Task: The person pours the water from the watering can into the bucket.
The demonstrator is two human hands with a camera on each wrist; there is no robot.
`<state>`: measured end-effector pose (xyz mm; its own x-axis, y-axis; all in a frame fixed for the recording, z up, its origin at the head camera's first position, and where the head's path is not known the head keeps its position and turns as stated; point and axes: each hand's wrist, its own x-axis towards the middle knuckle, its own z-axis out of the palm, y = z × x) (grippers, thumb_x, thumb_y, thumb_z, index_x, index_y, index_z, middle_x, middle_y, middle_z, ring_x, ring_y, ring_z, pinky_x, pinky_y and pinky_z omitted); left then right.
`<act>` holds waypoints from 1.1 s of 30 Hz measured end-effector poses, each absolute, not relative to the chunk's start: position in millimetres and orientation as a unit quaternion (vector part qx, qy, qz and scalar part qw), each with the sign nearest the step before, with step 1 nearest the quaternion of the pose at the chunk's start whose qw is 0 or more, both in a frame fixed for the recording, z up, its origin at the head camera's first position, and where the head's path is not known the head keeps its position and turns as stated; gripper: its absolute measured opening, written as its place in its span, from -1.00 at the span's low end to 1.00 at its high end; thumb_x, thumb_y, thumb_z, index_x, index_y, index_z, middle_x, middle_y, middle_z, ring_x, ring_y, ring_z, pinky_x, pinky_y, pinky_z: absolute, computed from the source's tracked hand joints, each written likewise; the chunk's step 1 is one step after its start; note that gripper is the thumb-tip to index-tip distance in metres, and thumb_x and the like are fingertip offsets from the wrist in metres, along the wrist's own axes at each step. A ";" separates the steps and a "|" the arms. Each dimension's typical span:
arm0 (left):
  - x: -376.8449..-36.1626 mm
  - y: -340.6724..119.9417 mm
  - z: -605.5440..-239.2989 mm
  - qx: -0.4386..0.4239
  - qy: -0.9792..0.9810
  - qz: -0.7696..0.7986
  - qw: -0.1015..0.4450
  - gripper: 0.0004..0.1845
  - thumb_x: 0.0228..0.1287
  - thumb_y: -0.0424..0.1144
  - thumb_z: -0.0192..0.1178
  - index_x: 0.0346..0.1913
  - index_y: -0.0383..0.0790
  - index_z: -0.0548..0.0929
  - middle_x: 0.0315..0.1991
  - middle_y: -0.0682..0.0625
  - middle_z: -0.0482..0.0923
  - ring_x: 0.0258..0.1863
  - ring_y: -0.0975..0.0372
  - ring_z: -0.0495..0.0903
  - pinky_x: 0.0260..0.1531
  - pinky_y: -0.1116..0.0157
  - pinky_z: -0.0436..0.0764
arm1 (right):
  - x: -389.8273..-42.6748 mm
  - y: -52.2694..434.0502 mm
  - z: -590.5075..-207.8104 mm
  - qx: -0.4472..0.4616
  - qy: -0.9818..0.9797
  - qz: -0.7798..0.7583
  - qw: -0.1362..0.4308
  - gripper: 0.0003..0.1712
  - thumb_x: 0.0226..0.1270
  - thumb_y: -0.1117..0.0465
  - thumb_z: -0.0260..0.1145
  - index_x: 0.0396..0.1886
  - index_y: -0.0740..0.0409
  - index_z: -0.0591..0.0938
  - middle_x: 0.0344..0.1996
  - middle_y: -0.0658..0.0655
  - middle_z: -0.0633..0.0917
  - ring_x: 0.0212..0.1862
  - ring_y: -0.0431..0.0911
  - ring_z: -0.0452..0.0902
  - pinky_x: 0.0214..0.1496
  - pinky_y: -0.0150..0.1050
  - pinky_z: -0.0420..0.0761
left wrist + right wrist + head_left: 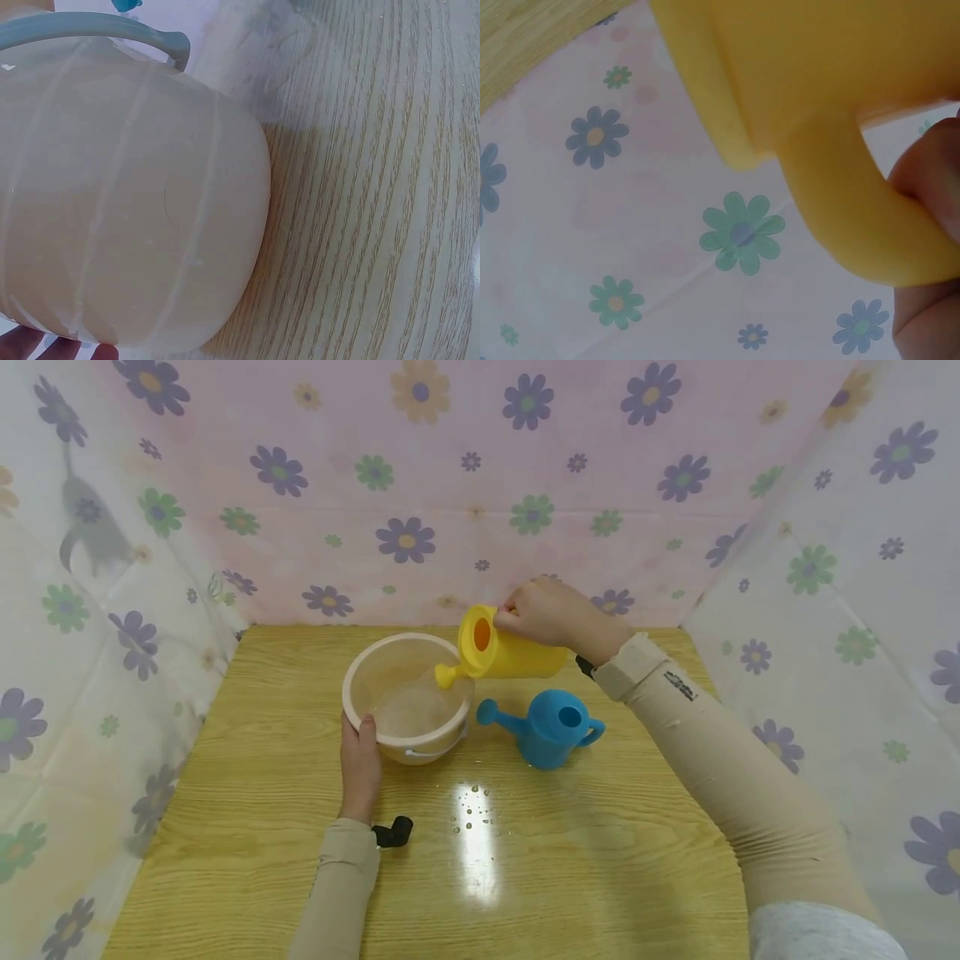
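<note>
Yellow watering can [510, 652], gripped in the right hand [547, 610], tips its spout over the bowl [407, 697], whose near side the left hand [360, 764] clasps, steadying it.

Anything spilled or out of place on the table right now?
Yes: a scatter of water droplets lies on the wooden table, in front of the bowl and blue watering can. The yellow watering can is tipped, its spout over the bowl. Nothing looks damaged.
</note>
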<state>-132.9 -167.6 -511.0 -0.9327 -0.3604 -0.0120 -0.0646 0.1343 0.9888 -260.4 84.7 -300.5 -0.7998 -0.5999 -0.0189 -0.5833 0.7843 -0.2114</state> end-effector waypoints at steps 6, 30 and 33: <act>-132.2 -167.5 -509.5 0.138 -0.740 -0.649 0.110 -0.40 0.33 0.11 -0.24 0.38 0.15 -0.08 0.32 -0.02 0.09 0.23 0.21 0.16 0.19 0.16 0.13 | -259.0 83.4 -298.9 -0.316 0.943 -0.096 0.043 -0.58 0.14 0.05 -0.05 -0.86 0.05 0.26 -0.85 -0.01 0.21 -0.76 -0.13 0.11 -0.65 -0.33 0.09; -133.7 -168.0 -509.6 0.155 -0.737 -0.650 0.099 -0.38 0.30 0.14 -0.23 0.38 0.16 -0.08 0.32 0.04 0.08 0.24 0.25 0.13 0.20 0.19 0.12 | -258.1 81.6 -298.0 -0.309 0.945 -0.096 0.049 -0.58 0.14 0.05 -0.05 -0.86 0.06 0.25 -0.85 -0.01 0.20 -0.76 -0.13 0.09 -0.67 -0.34 0.06; -134.3 -168.4 -509.8 0.155 -0.734 -0.653 0.101 -0.39 0.31 0.12 -0.22 0.38 0.16 -0.08 0.33 0.04 0.07 0.25 0.25 0.12 0.21 0.20 0.11 | -258.3 82.1 -298.3 -0.310 0.944 -0.101 0.047 -0.59 0.13 0.06 -0.05 -0.86 0.07 0.25 -0.85 -0.01 0.19 -0.76 -0.13 0.08 -0.67 -0.34 0.06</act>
